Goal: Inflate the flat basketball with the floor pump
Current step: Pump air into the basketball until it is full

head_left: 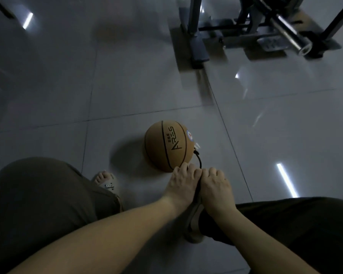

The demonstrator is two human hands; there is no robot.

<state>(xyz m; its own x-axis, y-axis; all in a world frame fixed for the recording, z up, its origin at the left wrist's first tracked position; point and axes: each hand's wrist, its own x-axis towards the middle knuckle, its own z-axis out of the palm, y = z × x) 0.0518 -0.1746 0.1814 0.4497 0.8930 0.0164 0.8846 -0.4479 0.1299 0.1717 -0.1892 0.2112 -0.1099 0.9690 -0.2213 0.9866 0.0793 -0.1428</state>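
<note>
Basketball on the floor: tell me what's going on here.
A person has the left hand and right hand side by side, fingers curled over the dark pump handle, which is mostly hidden. A thin black hose runs from under the hands to the right side of the orange-brown basketball, which looks round and lies on the grey tiled floor.

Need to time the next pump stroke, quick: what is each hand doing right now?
Left hand: closed round the pump handle, which is mostly hidden.
Right hand: closed round the same handle, beside the left.
</note>
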